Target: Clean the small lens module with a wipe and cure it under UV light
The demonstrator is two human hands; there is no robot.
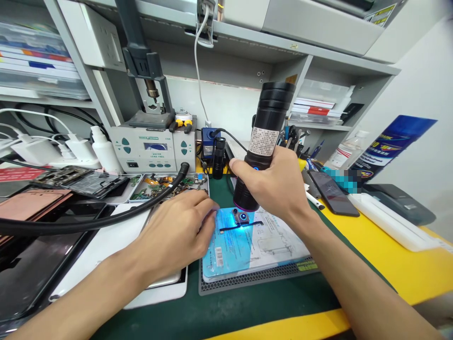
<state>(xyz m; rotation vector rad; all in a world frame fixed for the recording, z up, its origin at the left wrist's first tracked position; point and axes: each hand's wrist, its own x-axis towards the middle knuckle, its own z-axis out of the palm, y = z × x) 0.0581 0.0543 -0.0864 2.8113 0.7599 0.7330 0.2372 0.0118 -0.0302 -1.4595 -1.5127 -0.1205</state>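
My right hand (274, 182) is wrapped round a black flashlight (264, 137) with a white printed label and a glowing blue button. Its lens end points down, giving blue-violet light. Just below it, a small phone camera module (241, 216) with a thin black flex cable lies lit on a blue-and-white printed box (230, 257). My left hand (182, 226) rests by the box's left edge, fingers curled and pressed together; whatever they may hold is hidden. Under the box is a grey patterned plate (247, 282) on the green mat (212, 311).
A soldering or hot-air station (155, 146) stands at the back left, its black hose (141, 219) running across to the left. Nearby are a tray of small parts (155, 186), phone parts (85, 182) and a white tablet (159, 297). A phone (332, 193) and spray can (389, 146) stand right.
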